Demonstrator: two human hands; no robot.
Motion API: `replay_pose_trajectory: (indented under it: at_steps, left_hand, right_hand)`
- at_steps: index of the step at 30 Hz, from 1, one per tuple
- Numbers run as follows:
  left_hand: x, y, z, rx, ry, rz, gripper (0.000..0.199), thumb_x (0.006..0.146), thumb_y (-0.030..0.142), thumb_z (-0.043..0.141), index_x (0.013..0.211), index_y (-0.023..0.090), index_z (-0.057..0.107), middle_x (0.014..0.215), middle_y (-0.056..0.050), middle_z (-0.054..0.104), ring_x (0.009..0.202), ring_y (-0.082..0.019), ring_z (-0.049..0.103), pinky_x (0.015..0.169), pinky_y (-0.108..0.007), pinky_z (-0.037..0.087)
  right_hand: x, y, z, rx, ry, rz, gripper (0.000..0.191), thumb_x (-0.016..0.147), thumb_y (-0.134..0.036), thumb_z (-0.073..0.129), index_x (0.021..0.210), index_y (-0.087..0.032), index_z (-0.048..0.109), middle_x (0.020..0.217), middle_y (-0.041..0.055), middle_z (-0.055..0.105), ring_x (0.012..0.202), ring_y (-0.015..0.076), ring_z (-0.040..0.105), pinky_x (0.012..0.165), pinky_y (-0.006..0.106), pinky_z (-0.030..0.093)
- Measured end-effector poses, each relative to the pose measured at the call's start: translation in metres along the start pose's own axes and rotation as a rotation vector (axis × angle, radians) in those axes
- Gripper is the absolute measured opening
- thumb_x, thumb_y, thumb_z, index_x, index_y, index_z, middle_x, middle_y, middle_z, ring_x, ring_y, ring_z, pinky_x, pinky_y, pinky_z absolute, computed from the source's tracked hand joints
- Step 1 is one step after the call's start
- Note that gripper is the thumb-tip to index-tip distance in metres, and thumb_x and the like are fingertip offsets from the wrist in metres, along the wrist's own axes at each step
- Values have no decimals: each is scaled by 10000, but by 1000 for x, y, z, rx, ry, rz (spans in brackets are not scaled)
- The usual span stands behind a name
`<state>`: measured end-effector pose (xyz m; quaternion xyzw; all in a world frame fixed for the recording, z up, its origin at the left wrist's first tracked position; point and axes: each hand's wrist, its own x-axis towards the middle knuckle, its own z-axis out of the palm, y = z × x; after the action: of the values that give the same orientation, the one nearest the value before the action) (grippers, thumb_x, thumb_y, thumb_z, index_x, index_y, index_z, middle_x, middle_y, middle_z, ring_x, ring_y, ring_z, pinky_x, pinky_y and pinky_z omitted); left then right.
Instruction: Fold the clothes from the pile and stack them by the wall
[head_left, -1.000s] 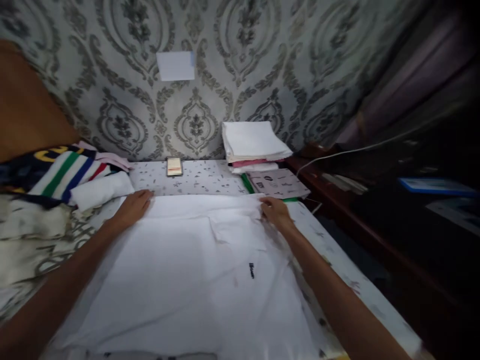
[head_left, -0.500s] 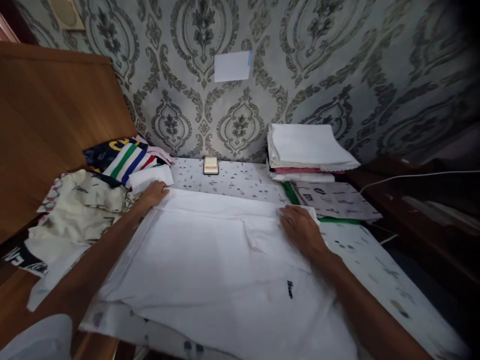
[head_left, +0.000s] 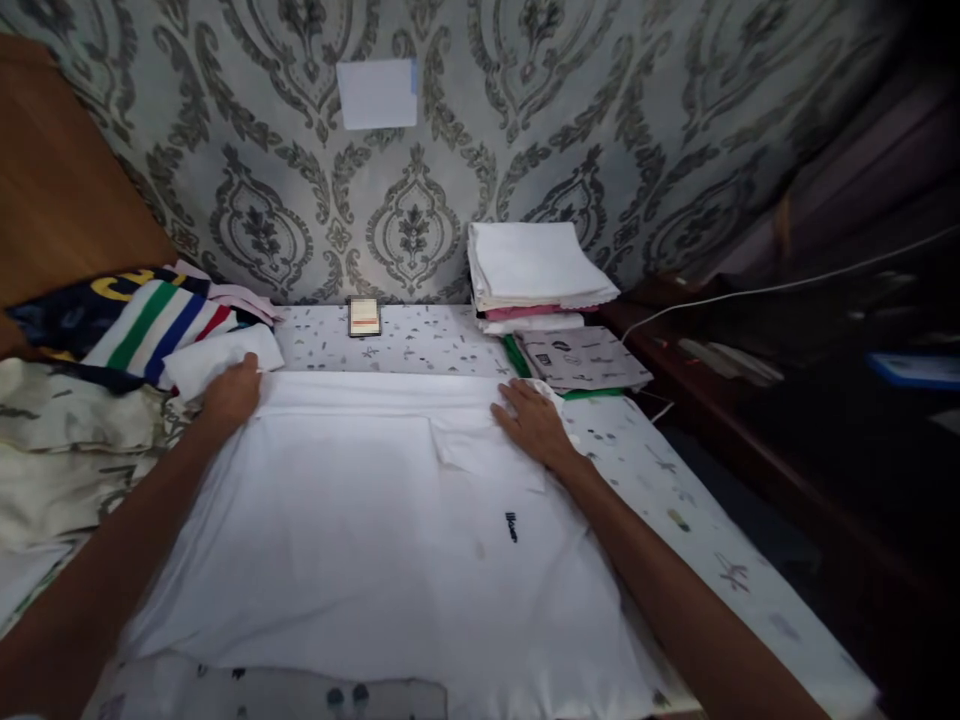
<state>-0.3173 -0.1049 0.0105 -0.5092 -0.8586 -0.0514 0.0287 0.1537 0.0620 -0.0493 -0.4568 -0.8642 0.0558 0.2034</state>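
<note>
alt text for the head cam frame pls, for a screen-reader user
Both hands press flat on a white shirt spread over a patterned table: the left hand at its far left corner, the right hand at its far right edge. Behind lie a folded stack of cloths, a phone and a pile of striped clothes, against patterned wallpaper.

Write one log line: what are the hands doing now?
left hand: flat on white shirt far-left corner | right hand: flat on far-right corner | shirt: spread
</note>
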Motion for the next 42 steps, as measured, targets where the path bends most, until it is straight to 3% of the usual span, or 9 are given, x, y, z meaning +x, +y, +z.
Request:
replay_pose_trajectory:
  at_steps: [5, 9, 14, 17, 21, 25, 29, 34, 42]
  left_hand:
    - [-13, 12, -14, 216, 27, 1, 340, 966, 285, 280, 1143, 142, 531, 1051, -191, 657, 932, -377, 646, 767, -508, 509]
    - [-28, 44, -23, 234, 165, 95, 352, 942, 253, 281, 1182, 150, 516, 1146, -176, 603, 1079, -390, 558, 792, -529, 514]
    - [-69, 151, -24, -330, -37, 733, 277, 951, 356, 405, 1134, 224, 566, 1079, -64, 631, 967, -228, 612, 842, -341, 509]
    - [-102, 221, -18, -266, -118, 1141, 228, 945, 306, 493, 1138, 223, 582, 1127, -79, 625, 1034, -242, 580, 900, -369, 467]
    - [-116, 273, -5, -118, -112, 1213, 177, 931, 158, 473, 1060, 176, 592, 1042, -118, 631, 958, -261, 580, 819, -392, 465]
    - [-107, 279, -1, -92, -88, 1138, 303, 860, -6, 392, 980, 170, 608, 966, -115, 648, 893, -243, 599, 791, -382, 478]
    - [-108, 263, -16, -365, -79, 1063, 290, 972, 132, 329, 1018, 209, 605, 953, -62, 655, 858, -202, 612, 754, -332, 489]
    - [-132, 245, -36, -546, -179, 1177, 248, 1001, 207, 343, 987, 213, 590, 936, -38, 649, 843, -176, 607, 750, -297, 469]
    - [-162, 243, -19, -469, -255, 1270, 269, 1003, 164, 334, 1003, 199, 601, 946, -56, 659, 861, -178, 605, 761, -293, 462]
  right_hand:
    - [-8, 6, -11, 264, 76, 30, 333, 876, -353, 570, 1144, -187, 678, 1344, 145, 622, 1315, 300, 513, 1117, 513, 372]
    - [-22, 11, -31, 439, 207, 236, 278, 891, -347, 499, 1009, -199, 703, 1106, 94, 724, 1031, 234, 660, 894, 370, 524]
    - [-18, 19, -40, 682, 186, 573, 178, 797, -328, 577, 810, -184, 680, 595, -5, 643, 647, 166, 635, 586, 229, 485]
    - [-8, 22, -38, 733, 153, 620, 98, 763, -262, 617, 771, -178, 667, 496, -46, 574, 484, 115, 556, 477, 190, 418]
    - [1, 24, -39, 831, 114, 690, 32, 761, -187, 627, 732, -176, 632, 479, -67, 549, 354, 70, 446, 382, 180, 346]
    - [1, 25, -42, 905, 116, 738, 100, 771, -170, 641, 695, -182, 577, 467, -72, 534, 329, 65, 443, 335, 169, 290]
    - [-2, 24, -43, 958, 136, 750, 88, 790, -203, 661, 735, -180, 597, 479, -61, 557, 346, 71, 482, 321, 161, 274]
    - [-5, 22, -45, 989, 134, 745, 202, 841, -268, 634, 670, -167, 601, 454, -27, 570, 339, 75, 463, 324, 171, 293]
    - [-3, 16, -47, 983, 149, 760, 196, 777, -311, 711, 679, -158, 636, 361, -55, 493, 305, 69, 400, 316, 166, 273]
